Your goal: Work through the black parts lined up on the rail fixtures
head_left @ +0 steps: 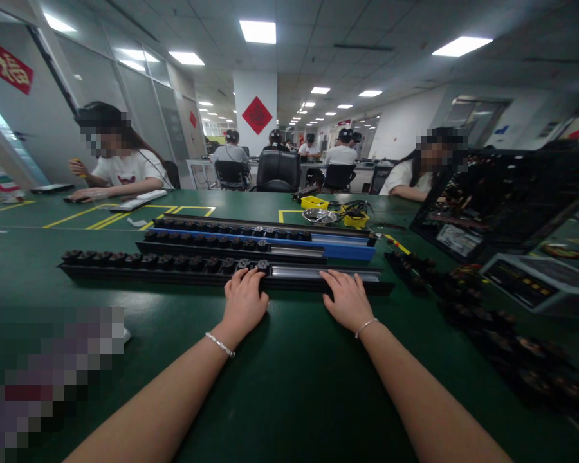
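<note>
A long black rail [174, 276] lies across the green table [289, 360], with a row of round black parts along its left and middle stretch and a bare silvery channel on its right. My left hand [245, 301] rests on the rail's front edge, fingers spread near the last round parts. On the same edge, further right, lies my right hand [346, 297], fingers apart by the silvery channel. Neither hand shows anything held. Behind this rail are a shorter black rail [231, 249] and a blue rail [352, 251], both bearing similar parts.
Many loose black parts [473, 296] lie at the right, beside a grey metal box [545, 283] and an open black case [502, 199]. A metal dish [320, 215] and yellow bins [314, 202] stand behind the rails. Two people sit across the table.
</note>
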`<state>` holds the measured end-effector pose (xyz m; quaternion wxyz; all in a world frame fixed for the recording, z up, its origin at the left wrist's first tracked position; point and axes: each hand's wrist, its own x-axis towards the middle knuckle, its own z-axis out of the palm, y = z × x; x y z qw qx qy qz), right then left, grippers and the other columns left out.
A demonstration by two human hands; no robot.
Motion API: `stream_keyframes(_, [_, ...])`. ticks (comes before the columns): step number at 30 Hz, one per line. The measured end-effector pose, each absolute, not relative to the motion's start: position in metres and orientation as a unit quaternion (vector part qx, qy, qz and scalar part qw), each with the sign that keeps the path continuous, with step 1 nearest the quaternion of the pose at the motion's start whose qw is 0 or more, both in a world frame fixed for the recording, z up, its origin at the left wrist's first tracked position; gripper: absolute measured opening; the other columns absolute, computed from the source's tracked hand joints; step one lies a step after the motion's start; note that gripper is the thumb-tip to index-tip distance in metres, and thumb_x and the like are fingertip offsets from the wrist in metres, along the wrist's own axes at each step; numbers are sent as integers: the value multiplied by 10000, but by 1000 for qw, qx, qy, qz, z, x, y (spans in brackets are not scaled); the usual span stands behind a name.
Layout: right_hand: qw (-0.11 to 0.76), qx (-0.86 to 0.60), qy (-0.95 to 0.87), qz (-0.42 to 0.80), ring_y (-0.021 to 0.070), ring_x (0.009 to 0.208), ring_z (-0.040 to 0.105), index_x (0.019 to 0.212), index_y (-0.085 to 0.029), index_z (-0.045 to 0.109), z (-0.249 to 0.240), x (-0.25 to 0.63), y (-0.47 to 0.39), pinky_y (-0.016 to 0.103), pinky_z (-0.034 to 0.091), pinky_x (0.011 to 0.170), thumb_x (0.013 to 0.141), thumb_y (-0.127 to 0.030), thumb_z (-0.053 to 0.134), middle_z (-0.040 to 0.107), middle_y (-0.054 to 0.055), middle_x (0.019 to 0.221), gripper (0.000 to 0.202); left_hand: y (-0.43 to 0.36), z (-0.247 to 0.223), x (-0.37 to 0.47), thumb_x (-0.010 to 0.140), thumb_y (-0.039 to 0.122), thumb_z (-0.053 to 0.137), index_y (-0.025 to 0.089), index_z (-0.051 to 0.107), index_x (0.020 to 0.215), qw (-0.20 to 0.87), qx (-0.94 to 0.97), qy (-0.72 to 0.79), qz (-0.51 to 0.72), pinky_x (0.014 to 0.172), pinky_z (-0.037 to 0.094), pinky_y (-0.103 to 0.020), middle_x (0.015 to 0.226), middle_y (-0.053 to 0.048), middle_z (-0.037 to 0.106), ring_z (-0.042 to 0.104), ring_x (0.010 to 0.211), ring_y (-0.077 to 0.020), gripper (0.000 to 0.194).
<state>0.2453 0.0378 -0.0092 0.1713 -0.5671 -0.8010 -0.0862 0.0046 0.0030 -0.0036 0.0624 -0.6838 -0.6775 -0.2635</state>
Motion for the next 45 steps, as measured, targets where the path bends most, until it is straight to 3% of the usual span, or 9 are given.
stream_keyframes(45, [153, -570, -801, -98, 242, 1157, 420, 1304, -208, 442, -6, 241, 36, 495, 180, 1052, 794, -260, 454, 529, 78, 1268, 512, 12, -8, 6, 711, 198, 503, 141, 452, 1257, -28, -749, -604, -271, 1020, 342, -432, 1283, -76, 522, 357, 1198, -269, 552])
